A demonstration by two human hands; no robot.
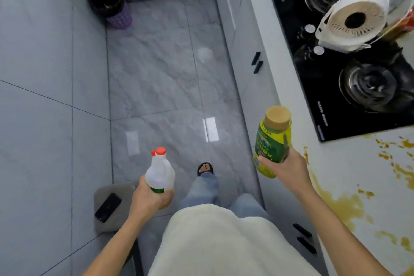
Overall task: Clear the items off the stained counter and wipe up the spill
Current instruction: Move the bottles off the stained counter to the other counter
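Observation:
My left hand (149, 197) grips a white plastic bottle (160, 172) with a red cap, held upright over the floor. My right hand (283, 167) holds a yellow-green bottle (272, 141) with a tan cap, just off the counter's front edge. The white counter (363, 163) runs along the right side and carries a yellow-brown spill (342, 206) with splatters spread toward the right edge of the view.
A black gas hob (349, 69) sits on the counter beyond the spill, with a white plastic basket (356, 20) on it. A lined bin (112, 4) stands in the far corner. A stool (114, 206) with a phone (108, 207) is beside my left leg.

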